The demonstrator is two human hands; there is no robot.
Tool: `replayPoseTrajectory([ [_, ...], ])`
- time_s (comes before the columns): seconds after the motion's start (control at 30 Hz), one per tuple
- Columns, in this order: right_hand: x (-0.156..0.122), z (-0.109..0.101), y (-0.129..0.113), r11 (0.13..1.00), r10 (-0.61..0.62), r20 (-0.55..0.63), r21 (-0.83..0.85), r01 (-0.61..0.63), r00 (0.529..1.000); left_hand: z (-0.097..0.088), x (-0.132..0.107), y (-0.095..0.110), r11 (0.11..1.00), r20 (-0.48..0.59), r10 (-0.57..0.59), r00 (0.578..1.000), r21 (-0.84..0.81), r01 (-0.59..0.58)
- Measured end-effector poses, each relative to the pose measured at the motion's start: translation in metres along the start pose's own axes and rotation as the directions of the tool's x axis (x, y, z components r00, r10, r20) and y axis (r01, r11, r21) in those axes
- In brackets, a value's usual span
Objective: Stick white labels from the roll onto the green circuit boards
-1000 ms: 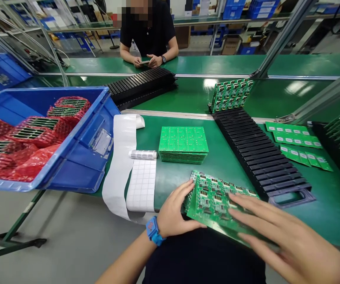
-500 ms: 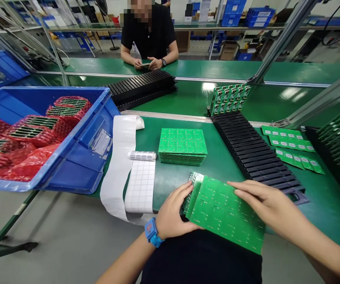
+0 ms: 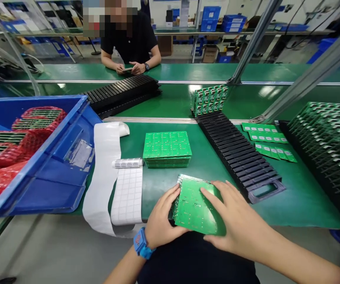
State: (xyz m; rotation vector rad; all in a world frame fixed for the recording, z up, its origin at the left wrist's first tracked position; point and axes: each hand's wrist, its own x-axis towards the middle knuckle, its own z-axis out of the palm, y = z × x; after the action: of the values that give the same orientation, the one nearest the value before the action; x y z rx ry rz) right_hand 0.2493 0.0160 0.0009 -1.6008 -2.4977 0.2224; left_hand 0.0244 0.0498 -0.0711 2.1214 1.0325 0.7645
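Observation:
Between my two hands, at the table's front edge, is a small stack of green circuit boards (image 3: 197,207), its top board tilted toward me. My left hand (image 3: 162,217), with a blue watch on the wrist, is closed around the stack's left side. Around the right side wraps my right hand (image 3: 231,221), with fingers over the far edge and thumb side at the near corner. Just beyond lies a neat pile of green circuit boards (image 3: 167,145). A sheet of white labels (image 3: 127,193), partly rolled, lies left of my hands.
A blue bin (image 3: 78,154) with red-wrapped boards stands left. A black slotted rack (image 3: 235,154) holds upright boards (image 3: 210,99) at its far end. Loose labelled boards (image 3: 268,137) and another filled rack (image 3: 329,138) are right. Across the table, a person (image 3: 130,39) holds a phone-like object.
My right hand has moved from the top board's far edge to wrap the stack's right side. The top board, fanned out to the right before, now sits squared over the others. The view has turned right.

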Motion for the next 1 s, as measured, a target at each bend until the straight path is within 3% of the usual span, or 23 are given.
replayPoseTrajectory([
  [0.1, 0.002, -0.005, -0.006, 0.998, 0.018, -0.054, 0.053, -0.015, 0.998, 0.001, 0.0, -0.002, 1.0, -0.007, 0.006, 1.0, 0.031, -0.005],
  [0.2, 0.003, -0.019, 0.008, 0.996, 0.064, -0.094, 0.072, -0.058, 0.993, 0.002, 0.0, -0.005, 0.997, -0.006, 0.021, 1.0, 0.072, -0.021],
  [0.27, 0.005, -0.031, 0.034, 0.986, 0.163, -0.145, 0.037, -0.16, 0.976, 0.002, 0.0, -0.006, 0.995, -0.001, 0.034, 0.999, 0.099, -0.034],
  [0.37, 0.01, -0.037, 0.094, 0.946, 0.305, -0.228, -0.039, -0.322, 0.924, 0.002, -0.001, -0.005, 0.991, 0.001, 0.044, 0.999, 0.127, -0.044],
  [0.47, 0.014, -0.025, 0.152, 0.906, 0.392, -0.19, -0.091, -0.413, 0.9, 0.0, 0.0, -0.004, 0.988, -0.02, 0.087, 0.996, 0.13, -0.084],
  [0.57, 0.015, -0.012, 0.175, 0.902, 0.396, -0.117, -0.134, -0.41, 0.911, -0.003, 0.002, -0.002, 0.988, -0.023, 0.107, 0.994, 0.114, -0.103],
  [0.63, 0.013, -0.011, 0.164, 0.9, 0.377, -0.146, -0.176, -0.399, 0.915, -0.005, 0.003, 0.0, 0.992, -0.02, 0.086, 0.996, 0.098, -0.084],
  [0.73, 0.009, -0.016, 0.113, 0.939, 0.253, -0.224, -0.18, -0.295, 0.941, -0.005, 0.006, 0.002, 0.995, -0.018, 0.073, 0.997, 0.074, -0.072],
  [0.8, 0.004, -0.015, 0.071, 0.991, 0.048, -0.155, -0.113, -0.066, 0.987, -0.005, 0.007, 0.002, 0.995, -0.013, 0.073, 0.997, 0.07, -0.072],
  [0.87, -0.001, -0.008, 0.037, 0.993, -0.103, -0.048, -0.061, 0.1, 0.994, -0.004, 0.007, 0.003, 0.995, -0.008, 0.075, 0.997, 0.072, -0.074],
  [1.0, -0.005, 0.012, 0.009, 0.991, -0.12, -0.03, -0.061, 0.118, 0.992, -0.003, 0.006, 0.002, 0.994, -0.023, 0.086, 0.996, 0.07, -0.084],
])
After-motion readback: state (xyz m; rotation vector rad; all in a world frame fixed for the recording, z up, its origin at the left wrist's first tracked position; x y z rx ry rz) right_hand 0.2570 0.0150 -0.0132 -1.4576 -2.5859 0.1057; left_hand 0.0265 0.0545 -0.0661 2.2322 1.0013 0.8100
